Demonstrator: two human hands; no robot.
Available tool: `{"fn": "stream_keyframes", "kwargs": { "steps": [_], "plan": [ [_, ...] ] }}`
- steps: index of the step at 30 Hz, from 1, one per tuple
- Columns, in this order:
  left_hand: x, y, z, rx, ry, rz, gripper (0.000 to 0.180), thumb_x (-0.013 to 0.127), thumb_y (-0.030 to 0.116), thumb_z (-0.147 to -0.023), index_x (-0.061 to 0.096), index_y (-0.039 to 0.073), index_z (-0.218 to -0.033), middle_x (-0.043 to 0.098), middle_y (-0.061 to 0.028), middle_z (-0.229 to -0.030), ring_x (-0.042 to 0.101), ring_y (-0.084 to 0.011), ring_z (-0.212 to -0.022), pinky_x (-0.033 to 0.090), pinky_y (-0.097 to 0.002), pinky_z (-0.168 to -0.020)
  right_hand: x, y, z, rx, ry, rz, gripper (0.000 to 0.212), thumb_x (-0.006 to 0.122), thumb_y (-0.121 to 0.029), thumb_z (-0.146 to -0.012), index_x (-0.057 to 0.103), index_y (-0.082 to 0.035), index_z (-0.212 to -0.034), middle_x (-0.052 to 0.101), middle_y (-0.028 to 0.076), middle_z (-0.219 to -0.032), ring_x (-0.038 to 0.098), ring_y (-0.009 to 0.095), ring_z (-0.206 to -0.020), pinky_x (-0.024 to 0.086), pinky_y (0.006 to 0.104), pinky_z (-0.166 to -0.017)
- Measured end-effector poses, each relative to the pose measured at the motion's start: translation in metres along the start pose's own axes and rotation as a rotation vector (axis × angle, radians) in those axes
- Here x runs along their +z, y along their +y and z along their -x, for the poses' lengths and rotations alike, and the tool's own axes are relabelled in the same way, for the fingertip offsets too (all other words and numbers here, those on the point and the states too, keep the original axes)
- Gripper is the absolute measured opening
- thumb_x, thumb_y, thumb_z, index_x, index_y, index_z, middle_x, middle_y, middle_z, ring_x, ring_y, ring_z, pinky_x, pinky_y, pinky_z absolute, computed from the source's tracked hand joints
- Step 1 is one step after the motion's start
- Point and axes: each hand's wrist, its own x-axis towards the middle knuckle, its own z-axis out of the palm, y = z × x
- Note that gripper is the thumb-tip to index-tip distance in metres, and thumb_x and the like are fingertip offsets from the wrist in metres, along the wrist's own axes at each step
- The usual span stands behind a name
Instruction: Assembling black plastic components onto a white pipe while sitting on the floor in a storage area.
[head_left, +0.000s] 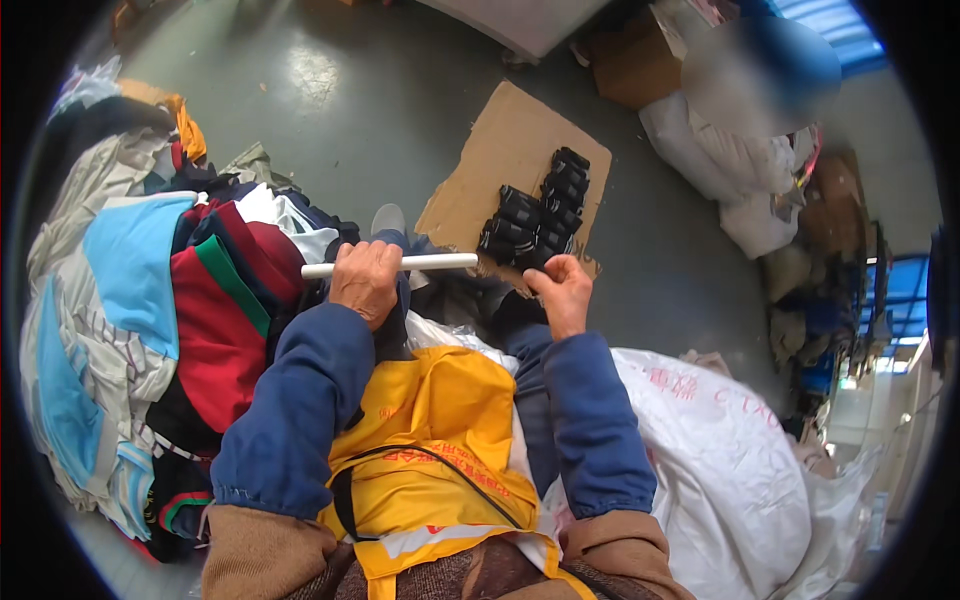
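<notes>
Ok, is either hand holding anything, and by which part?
The left hand grips a white rod left of its middle; whether the right hand holds anything can't be told.

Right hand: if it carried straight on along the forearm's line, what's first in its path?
Right hand: probably the near end of the black bundles on the cardboard sheet. Depth is unclear from one view; it might pass above them.

Left hand clenched, right hand curled; 2 forearms extended forward.
</notes>
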Motion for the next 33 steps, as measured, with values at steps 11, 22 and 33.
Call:
{"fn": "stream_keyframes", "kwargs": {
  "steps": [11,22,33],
  "plan": [
    [0.001,0.002,-0.009,-0.039,-0.080,-0.047,0.006,0.054,0.005,-0.074,0.048,0.008,-0.072,0.047,-0.0070,-0.066,0.051,-0.0237,-0.064,0.038,-0.0357,-0.062,0.030,0.042,-0.156,-0.202,0.048,0.363,0.028,0.054,0.000,-0.072,0.060,0.001,-0.099,0.065,0.016,-0.090,0.062,0.027,-0.087,0.047,0.0337,-0.080],
    [0.003,-0.010,-0.014,-0.109,-0.130,0.021,0.009,0.057,0.001,-0.072,0.049,0.005,-0.074,0.045,-0.0079,-0.063,0.049,-0.0246,-0.060,0.037,-0.0358,-0.058,0.063,0.061,-0.245,-0.100,-0.338,0.854,0.027,0.046,-0.008,-0.076,0.061,-0.003,-0.098,0.063,0.022,-0.096,0.058,0.039,-0.097,0.043,0.0441,-0.084],
    [0.002,-0.010,-0.019,-0.123,-0.174,0.021,0.014,0.060,-0.002,-0.069,0.052,0.003,-0.079,0.047,-0.0091,-0.064,0.050,-0.0258,-0.060,0.037,-0.0362,-0.058,0.055,0.058,-0.237,-0.409,-0.341,1.563,0.022,0.051,-0.013,-0.078,0.064,-0.008,-0.094,0.066,0.016,-0.091,0.061,0.035,-0.092,0.033,0.0509,-0.089]
  ]
}}
